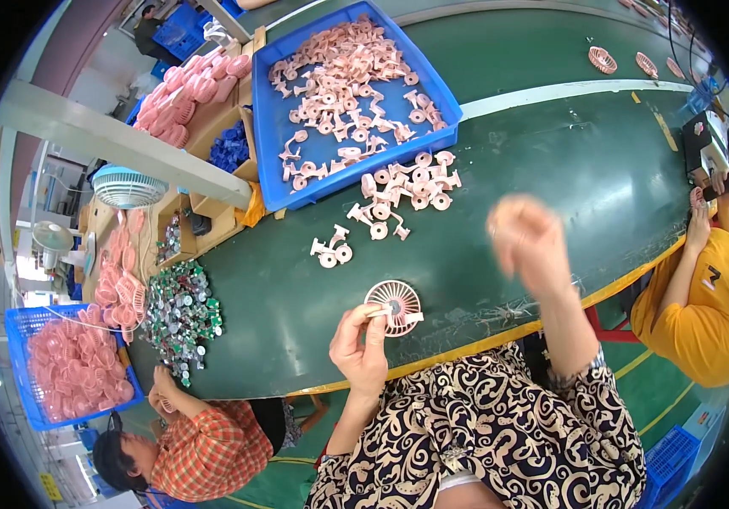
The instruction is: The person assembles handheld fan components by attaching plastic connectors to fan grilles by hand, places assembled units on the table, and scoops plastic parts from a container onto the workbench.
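In my left hand (pixel 360 349) is a round pink fan grille (pixel 396 299), pinched between thumb and fingers at its lower left. A small pale piece lies across the grille's lower part. My right hand (pixel 527 242) is raised over the table to the right, smeared by motion; whether it holds anything I cannot make out. Beyond the left hand, a few small pale-pink plastic brackets (pixel 331 248) lie on the green table, with a larger loose cluster of brackets (pixel 415 188) farther off.
A blue tray (pixel 273 182) with many pink parts stands at the back. Circuit boards with motors (pixel 182 314) are heaped on the left, near a blue basket (pixel 29 407) of pink grilles. One co-worker sits left in a checked shirt (pixel 220 450), another right in a yellow shirt (pixel 691 327).
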A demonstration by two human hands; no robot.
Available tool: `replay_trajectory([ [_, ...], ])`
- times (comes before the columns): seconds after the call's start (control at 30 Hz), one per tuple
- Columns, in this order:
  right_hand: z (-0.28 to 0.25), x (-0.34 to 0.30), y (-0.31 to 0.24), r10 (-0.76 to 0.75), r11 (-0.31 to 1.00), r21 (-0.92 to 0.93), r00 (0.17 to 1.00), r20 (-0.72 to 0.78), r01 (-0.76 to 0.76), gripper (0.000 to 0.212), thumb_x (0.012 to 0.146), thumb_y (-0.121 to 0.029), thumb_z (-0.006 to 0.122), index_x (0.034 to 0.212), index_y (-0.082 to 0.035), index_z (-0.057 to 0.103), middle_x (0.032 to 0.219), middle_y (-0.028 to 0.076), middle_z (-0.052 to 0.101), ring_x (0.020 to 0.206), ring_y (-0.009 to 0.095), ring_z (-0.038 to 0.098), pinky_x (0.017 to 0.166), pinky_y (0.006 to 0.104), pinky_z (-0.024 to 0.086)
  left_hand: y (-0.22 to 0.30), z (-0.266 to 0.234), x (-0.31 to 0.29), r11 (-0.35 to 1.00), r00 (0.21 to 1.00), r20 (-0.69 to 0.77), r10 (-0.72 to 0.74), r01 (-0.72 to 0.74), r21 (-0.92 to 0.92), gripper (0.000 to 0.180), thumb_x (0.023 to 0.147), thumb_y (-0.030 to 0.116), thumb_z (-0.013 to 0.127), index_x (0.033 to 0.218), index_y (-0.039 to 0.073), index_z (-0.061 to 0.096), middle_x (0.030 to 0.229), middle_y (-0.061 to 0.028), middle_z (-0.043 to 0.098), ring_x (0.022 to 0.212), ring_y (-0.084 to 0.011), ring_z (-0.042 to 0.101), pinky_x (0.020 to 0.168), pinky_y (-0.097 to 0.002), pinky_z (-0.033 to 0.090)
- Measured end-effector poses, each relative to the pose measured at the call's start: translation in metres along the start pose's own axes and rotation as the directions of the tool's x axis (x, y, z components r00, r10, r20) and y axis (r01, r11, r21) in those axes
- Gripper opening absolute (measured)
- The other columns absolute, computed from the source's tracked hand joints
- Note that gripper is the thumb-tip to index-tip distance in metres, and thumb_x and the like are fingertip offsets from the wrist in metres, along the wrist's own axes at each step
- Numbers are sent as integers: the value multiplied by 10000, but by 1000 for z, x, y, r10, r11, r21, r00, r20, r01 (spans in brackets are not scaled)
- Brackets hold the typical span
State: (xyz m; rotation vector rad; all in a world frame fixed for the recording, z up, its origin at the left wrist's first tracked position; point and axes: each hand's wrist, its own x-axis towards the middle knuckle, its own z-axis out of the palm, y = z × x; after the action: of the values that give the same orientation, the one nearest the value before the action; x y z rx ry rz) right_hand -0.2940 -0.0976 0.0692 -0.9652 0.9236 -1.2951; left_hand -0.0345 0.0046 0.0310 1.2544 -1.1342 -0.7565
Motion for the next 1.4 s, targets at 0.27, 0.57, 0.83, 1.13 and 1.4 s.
replay_trajectory([
  [0.27, -58, 49, 64, -98, 893, -447, 948, -304, -51, 250, 1028, -203, 659, 1143, 14, 708, 941, 47, 738, 711, 65, 622, 596, 221, 507, -5, 1, -3, 1000, 992, 125, 11, -15, 28, 157, 983, -39, 664, 1137, -45, 694, 1014, -44, 661, 849, -83, 630, 737, -220, 522],
  [0.57, 20, -37, 61, 395, 917, -218, 832, 390, -334, 246, 1002, -186, 714, 1168, -6, 733, 976, 23, 741, 755, 69, 637, 652, 243, 534, 3, 7, 2, 999, 986, 168, -5, -3, 49, 160, 962, -59, 674, 1119, -54, 706, 992, -72, 698, 856, -109, 660, 759, -236, 530],
  [0.83, 17, -47, 56, 516, 846, -234, 627, 584, -479, 217, 971, -101, 749, 1165, -5, 729, 891, -37, 679, 731, 33, 575, 608, 212, 469, 5, 13, -6, 999, 949, 315, -12, 24, -33, 160, 910, -79, 699, 1056, -35, 746, 956, -107, 766, 842, -160, 709, 764, -279, 553],
  [1.13, 8, -48, 74, 66, 711, -699, 982, 176, 77, 296, 847, -48, 825, 1113, -10, 702, 947, 64, 658, 751, 97, 623, 632, 275, 516, -10, -27, 0, 764, 966, 165, 199, -258, 591, 324, 858, -4, 745, 1178, 23, 698, 1076, -110, 730, 978, -284, 642, 861, -390, 520],
  [1.4, -13, -43, 84, -303, 377, -902, 948, 94, 210, 273, 834, -32, 809, 1075, 2, 687, 1106, 141, 634, 800, 279, 687, 686, 361, 569, -23, -50, -1, 657, 980, 187, -62, -101, 747, 247, 909, 131, 734, 1143, 57, 701, 913, -64, 703, 925, -271, 603, 850, -415, 440],
])
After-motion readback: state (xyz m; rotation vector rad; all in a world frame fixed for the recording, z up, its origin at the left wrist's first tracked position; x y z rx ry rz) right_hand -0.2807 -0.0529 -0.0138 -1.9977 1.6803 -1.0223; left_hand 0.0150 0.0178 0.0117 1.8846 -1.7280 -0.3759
